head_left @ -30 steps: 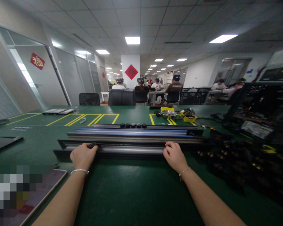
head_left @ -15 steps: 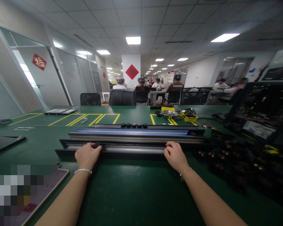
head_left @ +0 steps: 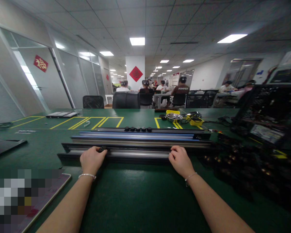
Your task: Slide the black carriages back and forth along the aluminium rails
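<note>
A long dark rail with a shiny grey channel (head_left: pixel 138 154) lies crosswise in front of me on the green table. My left hand (head_left: pixel 92 159) is closed on a small black knob-like piece (head_left: pixel 102 149) at the left part of this rail. Toward its other end, my right hand (head_left: pixel 181 160) has its fingers curled onto the rail's upper edge. Behind it lie more long profiles, among them a blue-edged rail (head_left: pixel 135 136). Several small black round pieces (head_left: pixel 138 129) stand in a row on the farthest rail. My fingertips are partly hidden.
On the right lies a heap of dark parts (head_left: pixel 242 165), beside a black rack-like unit (head_left: pixel 264 113). A metal bowl (head_left: pixel 174 116) and a yellow holder (head_left: pixel 196 123) stand farther back. A purple flat board (head_left: pixel 46 200) lies at lower left. People sit at distant desks.
My left hand has slid slightly to the right along the rail with the small black piece. My right hand stays in place.
</note>
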Demonstrator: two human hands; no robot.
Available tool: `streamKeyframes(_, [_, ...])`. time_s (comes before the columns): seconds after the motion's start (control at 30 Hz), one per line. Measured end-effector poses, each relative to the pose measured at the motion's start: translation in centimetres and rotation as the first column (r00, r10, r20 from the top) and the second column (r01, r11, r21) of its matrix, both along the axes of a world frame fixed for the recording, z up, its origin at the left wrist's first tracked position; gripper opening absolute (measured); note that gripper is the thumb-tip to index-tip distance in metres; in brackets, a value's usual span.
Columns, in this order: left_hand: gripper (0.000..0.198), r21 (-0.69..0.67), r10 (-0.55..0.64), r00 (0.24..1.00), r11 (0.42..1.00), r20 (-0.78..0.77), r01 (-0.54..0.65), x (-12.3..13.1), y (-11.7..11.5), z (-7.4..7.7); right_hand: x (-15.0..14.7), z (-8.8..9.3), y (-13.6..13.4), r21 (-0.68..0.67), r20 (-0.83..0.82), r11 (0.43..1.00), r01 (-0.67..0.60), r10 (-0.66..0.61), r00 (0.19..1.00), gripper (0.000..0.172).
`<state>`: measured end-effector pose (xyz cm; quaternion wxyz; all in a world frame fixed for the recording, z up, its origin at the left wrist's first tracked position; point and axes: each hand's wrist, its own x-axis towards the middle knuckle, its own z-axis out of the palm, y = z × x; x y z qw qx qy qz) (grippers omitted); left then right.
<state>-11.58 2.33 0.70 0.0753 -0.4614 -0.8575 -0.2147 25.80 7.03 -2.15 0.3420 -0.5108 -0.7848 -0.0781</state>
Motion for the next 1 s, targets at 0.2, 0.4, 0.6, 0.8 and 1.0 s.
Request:
streamKeyframes(0.2, [0.044,0.017,-0.029,0.999,0.999,-0.018,0.029,0.0,0.0,-0.2,0.0,-0.1,0.1,0.017,0.006,1.000,-0.003,0.003,1.000,0.027])
streamKeyframes(0.4, [0.043,0.020,-0.045,0.999,0.999,-0.014,0.046,0.2,0.0,-0.2,0.0,-0.2,0.2,0.012,0.010,1.000,0.004,-0.004,1.000,0.027])
streamKeyframes(0.6, [0.043,0.014,-0.063,0.998,0.998,-0.015,0.063,0.7,-0.1,0.2,0.0,-0.2,0.2,0.005,0.004,1.000,0.002,-0.002,1.000,0.028])
streamKeyframes(0.8, [0.044,0.014,-0.088,0.995,0.996,-0.041,0.089,1.2,0.0,0.2,-0.1,0.0,0.0,-0.008,0.003,1.000,0.008,-0.008,1.000,0.028])
streamKeyframes(1.0, [0.042,0.017,-0.108,0.993,0.994,-0.048,0.109,1.5,0.0,0.1,-0.1,0.0,0.0,-0.001,0.005,1.000,0.003,-0.003,1.000,0.027])
